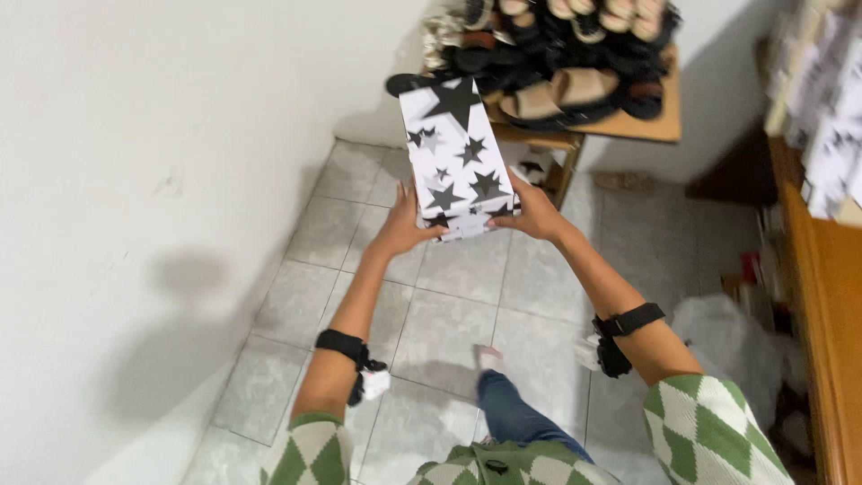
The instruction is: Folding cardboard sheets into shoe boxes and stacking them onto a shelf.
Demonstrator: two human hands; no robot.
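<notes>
White star-printed box (458, 162) gripped between left hand (401, 226) and right hand (533, 214), fingers pressed to its sides (carrying step); setting it down needs space beside the sandals (561, 90).

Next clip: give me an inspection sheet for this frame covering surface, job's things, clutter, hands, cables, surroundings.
Surface: grey tiled floor; no worktop under the hands.
Job's things: white box with black stars, held out in the air.
Clutter: sandals heaped on a wooden table; white bag on the floor.
Hands: left hand and right hand grip the box's near end.
Cables: nothing seen.
Surroundings: white wall left, wooden shelf right.
</notes>
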